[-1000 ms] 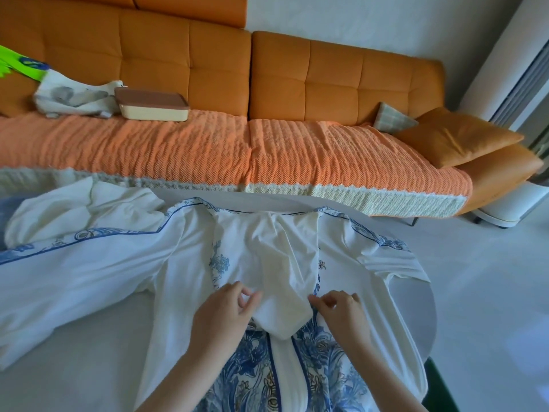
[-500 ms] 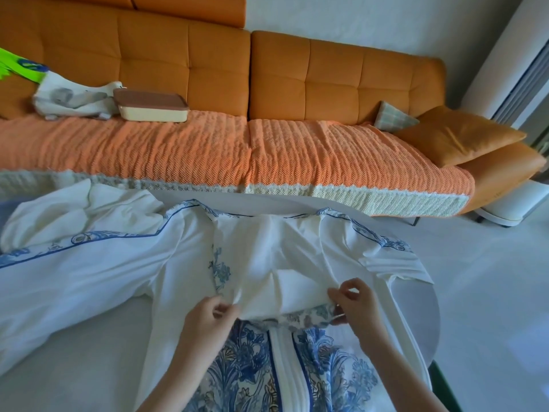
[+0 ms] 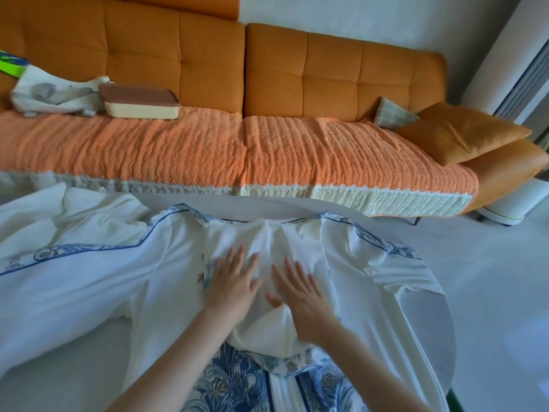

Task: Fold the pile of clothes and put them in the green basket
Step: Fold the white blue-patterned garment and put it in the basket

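2 flat hands, left hand (image 3: 233, 288) and right hand (image 3: 300, 292), on white garment (image 3: 118, 292).

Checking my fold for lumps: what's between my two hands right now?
The head view shows only a narrow strip of the white garment between the left hand and the right hand. A crease runs along it, and nothing else lies there.

Two hands, left hand (image 3: 234, 283) and right hand (image 3: 300, 295); one patterned white garment (image 3: 89, 292); one table (image 3: 59, 367); one sofa (image 3: 326, 69); two cushions far right, orange cushion (image 3: 463, 135) and plaid cushion (image 3: 392, 114); one lidded box (image 3: 139, 102) and one bag (image 3: 50, 93) far left.
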Tool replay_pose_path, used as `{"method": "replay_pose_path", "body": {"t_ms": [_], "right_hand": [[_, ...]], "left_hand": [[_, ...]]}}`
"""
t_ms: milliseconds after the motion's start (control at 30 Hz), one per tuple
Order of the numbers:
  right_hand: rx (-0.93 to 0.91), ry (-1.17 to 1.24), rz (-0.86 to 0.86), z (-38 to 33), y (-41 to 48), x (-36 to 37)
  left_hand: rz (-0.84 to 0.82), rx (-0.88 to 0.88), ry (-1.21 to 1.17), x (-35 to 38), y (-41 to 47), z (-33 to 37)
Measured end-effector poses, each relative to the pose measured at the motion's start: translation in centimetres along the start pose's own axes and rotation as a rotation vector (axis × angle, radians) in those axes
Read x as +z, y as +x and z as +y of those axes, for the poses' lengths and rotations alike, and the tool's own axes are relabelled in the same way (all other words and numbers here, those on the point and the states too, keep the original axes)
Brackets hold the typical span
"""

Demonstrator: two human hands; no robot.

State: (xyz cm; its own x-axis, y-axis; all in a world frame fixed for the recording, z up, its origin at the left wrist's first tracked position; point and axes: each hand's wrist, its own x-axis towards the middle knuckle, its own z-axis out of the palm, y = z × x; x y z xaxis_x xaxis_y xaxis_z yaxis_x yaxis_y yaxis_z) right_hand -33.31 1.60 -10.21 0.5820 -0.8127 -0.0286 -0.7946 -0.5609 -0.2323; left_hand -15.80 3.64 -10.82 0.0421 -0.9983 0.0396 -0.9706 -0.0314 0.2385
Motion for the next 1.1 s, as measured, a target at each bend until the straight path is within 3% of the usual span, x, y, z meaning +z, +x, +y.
{"method": "replay_pose_path", "body": {"t_ms": [67,200,333,467,567,667,733,800,900,1000,1100], "right_hand": [[-0.04,-0.146,0.053,0.4,-0.6,1.8],[0.025,0.088,-0.074,1.6,2.1,-0.9],[0.354,0.34,0.179,4.7,8.0,-3.9],[0.559,0.664,0.364,6.6,11.6,-4.2],[0.537,0.647,0.513,7.3,13.3,-4.0],[0.509,0.504,0.472,7.4,14.1,-3.4],[0.561,0.332,0.334,7.4,13.8,-2.8],[0.527,0.224,0.326,6.7,12.5,-2.8],[0.219,0.116,0.344,5.1,9.8,-2.5],[0.097,0.081,0.069,4.4,7.4,-1.0],[0.101,0.003,-0.07,4.8,6.4,0.5]], "left_hand": [[0.062,-0.003,0.077,1.6,-0.5,-1.0],[0.061,-0.083,-0.142,0.2,1.0,-1.9],[0.194,-0.328,-0.161,-2.7,4.8,-3.2],[0.295,-0.446,-0.502,-3.3,8.8,-5.3],[0.476,-0.354,-0.543,-3.1,11.1,-7.3],[0.538,-0.37,-0.56,-2.4,12.1,-8.5],[0.469,-0.416,-0.436,-1.7,11.9,-8.4],[0.437,-0.398,-0.29,-1.4,11.0,-7.3],[0.488,-0.104,-0.208,-1.4,8.5,-4.1],[0.204,0.108,-0.158,-0.5,6.0,-1.1],[-0.034,0.043,-0.011,1.9,5.6,-1.4]]}}
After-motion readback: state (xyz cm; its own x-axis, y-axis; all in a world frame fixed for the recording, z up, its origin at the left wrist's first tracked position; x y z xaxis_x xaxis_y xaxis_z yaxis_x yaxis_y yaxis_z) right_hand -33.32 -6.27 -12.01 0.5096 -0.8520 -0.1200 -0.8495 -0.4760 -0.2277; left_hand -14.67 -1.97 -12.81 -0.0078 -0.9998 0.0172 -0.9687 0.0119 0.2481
